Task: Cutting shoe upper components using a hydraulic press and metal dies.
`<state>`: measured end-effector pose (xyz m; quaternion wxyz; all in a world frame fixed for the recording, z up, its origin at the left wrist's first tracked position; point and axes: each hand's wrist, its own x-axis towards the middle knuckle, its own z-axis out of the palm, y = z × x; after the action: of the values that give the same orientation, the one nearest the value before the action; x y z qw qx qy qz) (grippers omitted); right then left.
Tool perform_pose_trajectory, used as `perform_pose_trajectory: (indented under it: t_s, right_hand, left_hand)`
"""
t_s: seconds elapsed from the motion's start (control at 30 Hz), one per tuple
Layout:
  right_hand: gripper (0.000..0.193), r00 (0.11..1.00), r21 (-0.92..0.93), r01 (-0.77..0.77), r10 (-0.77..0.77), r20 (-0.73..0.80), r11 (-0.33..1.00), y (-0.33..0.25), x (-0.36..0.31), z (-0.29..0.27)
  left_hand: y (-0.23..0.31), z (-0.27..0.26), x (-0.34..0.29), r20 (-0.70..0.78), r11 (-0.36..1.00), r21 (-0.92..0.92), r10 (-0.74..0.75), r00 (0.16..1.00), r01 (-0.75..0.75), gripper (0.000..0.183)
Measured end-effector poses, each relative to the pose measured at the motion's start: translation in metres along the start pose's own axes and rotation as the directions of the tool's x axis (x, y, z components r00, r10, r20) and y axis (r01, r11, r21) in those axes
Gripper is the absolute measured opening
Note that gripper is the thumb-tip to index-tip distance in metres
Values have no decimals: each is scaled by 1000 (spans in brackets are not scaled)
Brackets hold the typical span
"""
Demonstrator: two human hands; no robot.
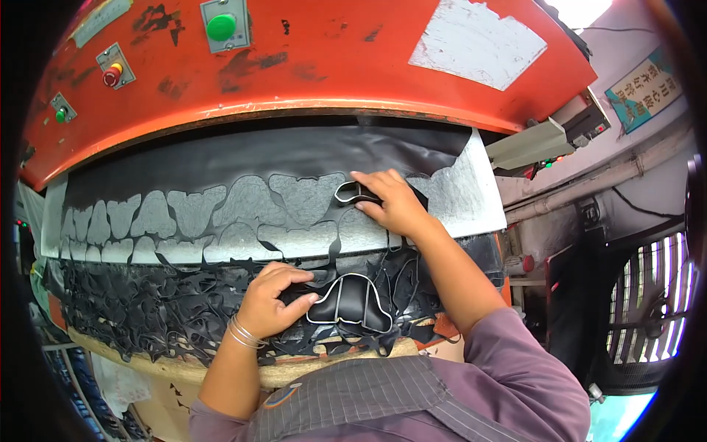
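A steel-edged cutting die (359, 193) lies at the right end of the row of cutouts, by the edge of the black sheet material (243, 155). My right hand (394, 202) closes on its right side, fingers on the far edge and thumb on the near one. Closer to me, a second cutting die (351, 300), curved with inner dividers, rests on the heap of black scraps (155, 302). Beside its left edge is my left hand (276, 300), thumb tip at the rim and fingers stretched apart from the thumb. The sheet is cut through with several rounded openings.
A pale cutting board (482, 184) lies under the sheet. Above it hangs the orange press head (317, 77), with a green button (221, 27) and a red knob (112, 74). A grey control arm (534, 144) juts out at right. Along the near edge runs a tan padded rim (287, 374).
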<state>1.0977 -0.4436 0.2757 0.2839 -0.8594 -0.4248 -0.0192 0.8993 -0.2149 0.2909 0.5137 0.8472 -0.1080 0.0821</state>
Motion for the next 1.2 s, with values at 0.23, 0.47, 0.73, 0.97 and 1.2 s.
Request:
perform_pose_trajectory:
  t_s: [0.23,0.47,0.73,0.97,1.2]
  right_hand:
    - [56,987,96,-94,106,-122,991,11,-16,3]
    - [52,986,9,-82,82,-146,997,9,-13,9]
    - [75,988,-225,-35,-1,-156,974,-15,-7,4]
    - [52,919,57,-14,35,-392,998,-105,9,0]
    - [29,745,174,215,-46,-665,961,-242,136,-10]
  left_hand:
    - [-14,22,49,-71,986,167,-10,997,21,46]
    - [-32,55,77,24,874,485,-40,999,23,79]
    - [-38,26,68,-75,961,246,-110,991,125,85]
    - [-108,-198,32,-811,935,141,-80,580,326,65]
    - [-141,-482,-85,-792,580,609,481,375,541,60]
